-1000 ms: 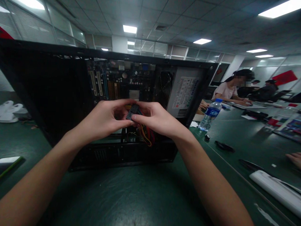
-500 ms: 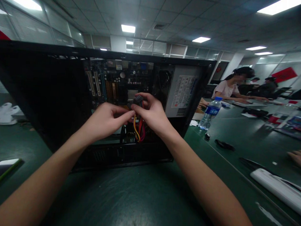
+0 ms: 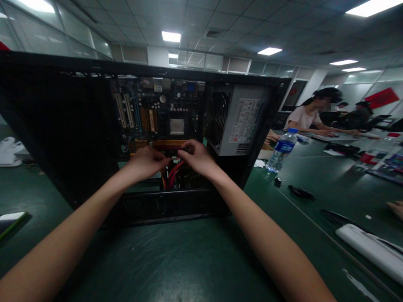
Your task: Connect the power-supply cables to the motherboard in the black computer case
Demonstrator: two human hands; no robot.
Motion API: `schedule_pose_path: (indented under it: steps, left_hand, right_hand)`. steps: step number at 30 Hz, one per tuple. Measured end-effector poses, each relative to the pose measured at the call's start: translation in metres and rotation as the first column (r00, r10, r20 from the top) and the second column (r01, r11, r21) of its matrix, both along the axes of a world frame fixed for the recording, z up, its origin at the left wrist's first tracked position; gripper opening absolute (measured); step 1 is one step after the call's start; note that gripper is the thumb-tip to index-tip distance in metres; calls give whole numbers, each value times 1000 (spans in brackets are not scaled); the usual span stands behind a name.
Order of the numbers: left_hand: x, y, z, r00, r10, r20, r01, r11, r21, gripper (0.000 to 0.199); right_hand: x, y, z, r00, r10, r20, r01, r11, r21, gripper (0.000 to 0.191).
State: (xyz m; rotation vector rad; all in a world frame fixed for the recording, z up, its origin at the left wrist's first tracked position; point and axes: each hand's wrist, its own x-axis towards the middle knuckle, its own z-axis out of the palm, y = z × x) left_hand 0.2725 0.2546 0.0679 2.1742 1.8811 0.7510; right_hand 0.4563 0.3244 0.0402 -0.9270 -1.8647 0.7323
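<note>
I look out under a grey tiled ceiling (image 3: pixel 193 18), where bright rectangular light panels (image 3: pixel 171 36) glow and a square air vent (image 3: pixel 214 34) sits near the middle. On my left runs a glazed partition (image 3: pixel 50 27) with pale blinds behind part of its glass. Across the back I make out a white column (image 3: pixel 157 60) beside a row of framed glass panes (image 3: pixel 194 62). Farther right stand a second pale column (image 3: pixel 314 80) and more glazing, with a tilted red sheet (image 3: pixel 382 98) in front. Dark chairs (image 3: pixel 400 125) sit below it. The dark green table (image 3: pixel 171 264) stretches across my foreground, glossy where light reflects.
</note>
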Motion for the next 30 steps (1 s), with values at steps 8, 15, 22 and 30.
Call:
schedule_pose_path:
  steps: [8, 15, 22, 30]
  left_hand:
    - [3, 1, -8, 984, 40, -176, -42, 999, -10, 38]
    - [11, 3, -9, 920, 161, -358, -194, 979, -59, 41]
    - [28, -1, -8, 864, 262, -430, -288, 958, 4, 40]
    - [42, -6, -3, 806, 313, -502, -310, 946, 93, 39]
  right_hand:
    - [3, -8, -3, 899, -112, 423, 84, 993, 84, 16]
    - [1, -15, 0, 837, -158, 525, 118, 987, 108, 20]
    - [0, -13, -3, 838, -161, 521, 104, 985, 137, 22]
    - [-1, -12, -3, 838, -181, 515, 115, 981, 158, 21]
